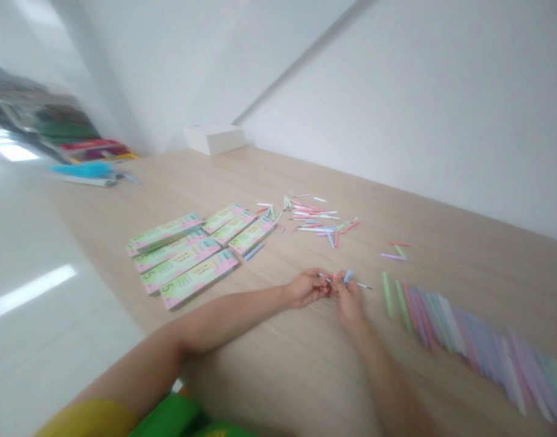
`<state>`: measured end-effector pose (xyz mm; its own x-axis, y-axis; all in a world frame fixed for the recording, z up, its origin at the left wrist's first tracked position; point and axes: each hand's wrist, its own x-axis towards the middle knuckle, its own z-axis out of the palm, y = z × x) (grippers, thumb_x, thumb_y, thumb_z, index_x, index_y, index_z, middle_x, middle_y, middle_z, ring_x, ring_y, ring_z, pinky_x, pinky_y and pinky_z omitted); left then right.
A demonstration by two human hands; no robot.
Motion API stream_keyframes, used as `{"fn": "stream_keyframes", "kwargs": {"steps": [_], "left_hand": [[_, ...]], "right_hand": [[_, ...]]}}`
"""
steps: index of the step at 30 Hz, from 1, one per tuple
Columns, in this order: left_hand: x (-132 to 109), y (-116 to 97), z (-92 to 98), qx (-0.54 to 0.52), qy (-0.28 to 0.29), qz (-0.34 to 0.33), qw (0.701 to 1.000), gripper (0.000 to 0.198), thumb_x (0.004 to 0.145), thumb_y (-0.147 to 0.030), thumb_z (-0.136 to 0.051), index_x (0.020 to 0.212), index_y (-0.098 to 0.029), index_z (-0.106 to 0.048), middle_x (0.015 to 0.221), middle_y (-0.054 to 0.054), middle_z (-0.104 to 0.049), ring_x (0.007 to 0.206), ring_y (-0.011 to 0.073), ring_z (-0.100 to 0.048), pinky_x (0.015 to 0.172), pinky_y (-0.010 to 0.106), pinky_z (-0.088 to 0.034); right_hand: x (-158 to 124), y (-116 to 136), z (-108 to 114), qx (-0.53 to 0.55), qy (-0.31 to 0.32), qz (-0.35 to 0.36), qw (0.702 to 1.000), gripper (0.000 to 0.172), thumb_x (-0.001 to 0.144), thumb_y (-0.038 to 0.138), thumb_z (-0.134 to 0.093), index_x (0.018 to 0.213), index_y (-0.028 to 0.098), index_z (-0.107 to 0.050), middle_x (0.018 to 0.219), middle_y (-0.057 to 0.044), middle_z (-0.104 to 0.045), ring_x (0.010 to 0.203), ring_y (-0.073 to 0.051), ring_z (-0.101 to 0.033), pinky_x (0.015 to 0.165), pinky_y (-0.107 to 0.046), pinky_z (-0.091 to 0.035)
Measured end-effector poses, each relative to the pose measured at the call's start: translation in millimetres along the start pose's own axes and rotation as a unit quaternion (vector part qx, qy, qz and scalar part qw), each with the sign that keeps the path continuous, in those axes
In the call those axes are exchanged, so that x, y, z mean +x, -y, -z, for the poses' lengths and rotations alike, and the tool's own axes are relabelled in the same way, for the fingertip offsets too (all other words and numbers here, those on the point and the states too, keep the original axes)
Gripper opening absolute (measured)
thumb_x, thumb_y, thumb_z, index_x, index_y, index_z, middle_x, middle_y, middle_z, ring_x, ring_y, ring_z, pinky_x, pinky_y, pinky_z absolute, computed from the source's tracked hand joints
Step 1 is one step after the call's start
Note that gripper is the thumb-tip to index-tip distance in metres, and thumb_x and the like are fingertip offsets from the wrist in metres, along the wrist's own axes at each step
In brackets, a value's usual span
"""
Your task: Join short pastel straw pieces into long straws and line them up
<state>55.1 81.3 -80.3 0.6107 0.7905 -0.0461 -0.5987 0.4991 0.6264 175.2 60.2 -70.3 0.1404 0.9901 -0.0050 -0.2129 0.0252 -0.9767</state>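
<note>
Close together above the table, my left hand (308,288) and my right hand (347,297) are both closed in pinches. A slim pen (364,286), white-blue with a dark tip, sticks out to the right of my right fingers. Its other end seems to show at my left fingertips. A short light blue piece, like a pen cap (348,277), stands up between my right fingers. The fingers hide much of both things. Beyond my hands lies a loose heap of pens and caps (315,212) in pink, white, blue and green.
Several green-and-pink boxes (199,280) lie on the table (278,352) to the left. At right runs a blurred row of pastel pens (469,334). A few loose pieces (397,250) lie above it. A white box (215,139) stands by the wall, a blue item (85,170) at far left.
</note>
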Motion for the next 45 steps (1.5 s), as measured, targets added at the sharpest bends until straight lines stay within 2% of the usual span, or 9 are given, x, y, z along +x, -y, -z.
{"fn": "stream_keyframes", "kwargs": {"steps": [4, 8, 16, 23, 29, 33, 37, 42, 45], "left_hand": [[0.8, -3.8, 0.6, -0.015, -0.004, 0.021, 1.000, 0.021, 0.065, -0.021, -0.077, 0.068, -0.008, -0.061, 0.065, 0.004, -0.058, 0.058, 0.0081, -0.050, 0.062, 0.023, -0.039], [-0.3, -6.2, -0.9, -0.021, 0.003, 0.018, 1.000, 0.018, 0.068, -0.019, -0.075, 0.068, -0.009, -0.060, 0.061, 0.001, -0.052, 0.056, 0.0071, -0.048, 0.062, 0.022, -0.039], [-0.3, -4.0, 2.6, -0.019, 0.004, 0.012, 1.000, 0.021, 0.066, -0.019, -0.077, 0.068, -0.009, -0.059, 0.063, 0.002, -0.054, 0.058, 0.0077, -0.050, 0.063, 0.022, -0.039], [1.6, 1.3, -0.7, 0.038, -0.083, -0.074, 0.993, 0.028, 0.064, -0.027, -0.078, 0.069, -0.012, -0.055, 0.056, -0.001, -0.055, 0.052, 0.0078, -0.049, 0.058, 0.021, -0.038], [1.4, 13.0, -6.0, 0.161, -0.112, -0.104, 0.975, 0.029, 0.076, -0.038, -0.067, 0.074, -0.016, -0.049, 0.055, -0.003, -0.055, 0.048, 0.0084, -0.048, 0.052, 0.022, -0.036], [-4.3, 14.0, -9.9, 0.293, -0.103, -0.126, 0.942, 0.021, 0.087, -0.037, -0.054, 0.082, -0.019, -0.045, 0.061, -0.003, -0.056, 0.049, 0.0103, -0.050, 0.052, 0.023, -0.037], [-17.7, 0.9, -14.5, 0.450, -0.076, -0.154, 0.876, 0.014, 0.088, -0.030, -0.053, 0.082, -0.020, -0.046, 0.065, -0.001, -0.059, 0.056, 0.0132, -0.051, 0.058, 0.024, -0.035], [-33.0, -12.7, -17.0, 0.575, -0.080, -0.185, 0.793, 0.006, 0.086, -0.025, -0.057, 0.086, -0.020, -0.053, 0.068, 0.002, -0.060, 0.059, 0.0156, -0.049, 0.061, 0.025, -0.031], [-33.8, -19.0, -14.7, 0.615, -0.088, -0.171, 0.765, 0.010, 0.088, -0.027, -0.052, 0.083, -0.019, -0.056, 0.062, 0.002, -0.057, 0.054, 0.0154, -0.047, 0.060, 0.026, -0.031]], "right_hand": [[0.4, 1.9, 2.0, 0.016, 0.036, -0.013, 0.999, 0.047, 0.064, 0.051, -0.076, 0.061, 0.020, -0.041, 0.053, 0.008, -0.040, 0.049, -0.007, -0.037, 0.046, -0.020, -0.032], [1.1, 1.8, 2.0, 0.013, 0.032, -0.001, 0.999, 0.045, 0.064, 0.052, -0.075, 0.061, 0.020, -0.044, 0.051, 0.008, -0.040, 0.048, -0.007, -0.036, 0.046, -0.020, -0.032], [0.7, -7.1, 0.3, -0.048, -0.005, 0.022, 0.999, 0.039, 0.067, 0.055, -0.071, 0.068, 0.019, -0.055, 0.059, 0.001, -0.058, 0.054, -0.012, -0.049, 0.054, -0.025, -0.042], [-1.9, -5.2, -2.3, -0.159, -0.057, 0.116, 0.979, 0.034, 0.078, 0.050, -0.062, 0.074, 0.017, -0.059, 0.065, 0.000, -0.059, 0.063, -0.013, -0.052, 0.061, -0.026, -0.043], [-9.1, -3.5, -14.9, -0.117, -0.094, 0.106, 0.983, 0.035, 0.079, 0.053, -0.059, 0.075, 0.020, -0.052, 0.054, 0.005, -0.050, 0.047, -0.010, -0.044, 0.047, -0.023, -0.037], [-10.4, -5.0, -16.2, -0.084, -0.116, 0.078, 0.987, 0.041, 0.079, 0.056, -0.059, 0.064, 0.022, -0.040, 0.047, 0.008, -0.040, 0.040, -0.008, -0.036, 0.040, -0.022, -0.031], [-9.5, -2.1, -16.0, -0.073, -0.118, 0.042, 0.989, 0.045, 0.075, 0.061, -0.061, 0.063, 0.022, -0.040, 0.047, 0.008, -0.040, 0.043, -0.008, -0.037, 0.041, -0.021, -0.032], [-15.4, 1.8, -22.1, -0.097, -0.052, 0.035, 0.993, 0.048, 0.075, 0.064, -0.058, 0.060, 0.021, -0.043, 0.044, 0.007, -0.037, 0.041, -0.007, -0.032, 0.039, -0.021, -0.025], [-21.4, 2.5, -27.4, -0.075, -0.017, 0.012, 0.997, 0.040, 0.076, 0.059, -0.058, 0.073, 0.020, -0.052, 0.044, 0.008, -0.038, 0.040, -0.007, -0.031, 0.039, -0.021, -0.023]]}}
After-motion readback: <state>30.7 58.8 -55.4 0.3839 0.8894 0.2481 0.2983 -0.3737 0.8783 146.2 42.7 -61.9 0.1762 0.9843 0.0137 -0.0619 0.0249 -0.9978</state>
